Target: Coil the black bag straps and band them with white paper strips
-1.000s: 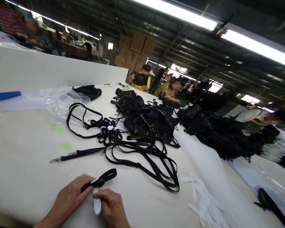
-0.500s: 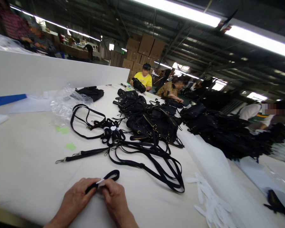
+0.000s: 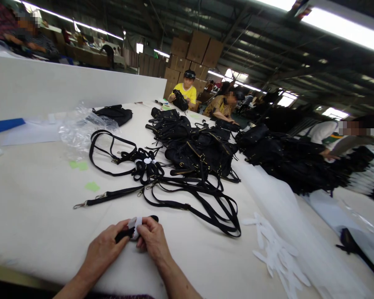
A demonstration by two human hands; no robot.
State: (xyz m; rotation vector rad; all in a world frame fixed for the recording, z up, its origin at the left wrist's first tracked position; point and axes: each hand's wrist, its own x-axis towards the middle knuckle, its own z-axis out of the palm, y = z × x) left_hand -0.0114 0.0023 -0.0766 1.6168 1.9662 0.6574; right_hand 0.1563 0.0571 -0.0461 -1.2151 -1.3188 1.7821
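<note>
Near the front edge of the white table (image 3: 62, 232), my left hand (image 3: 107, 245) grips a folded black strap (image 3: 122, 235). My right hand (image 3: 152, 239) pinches a white paper band (image 3: 137, 227) that lies around the strap's middle, and the strap's end pokes out above the fingers. Just beyond the hands, loose black straps (image 3: 187, 205) with metal clips spread over the tabletop. A bundle of rolled straps with white bands (image 3: 147, 162) lies behind them. White paper strips (image 3: 277, 253) are scattered to the right.
Black bags (image 3: 199, 153) are heaped mid-table, with a larger pile (image 3: 286, 162) at right. Clear plastic (image 3: 84, 124), green notes (image 3: 92, 186) and a white sheet roll (image 3: 286, 211) lie around. A person in yellow (image 3: 187, 92) handles a bag at the far end.
The white band now shows wider around the strap, and my right fingers have shifted onto it. Less of the strap's loop sticks out. The camera view has shifted slightly.
</note>
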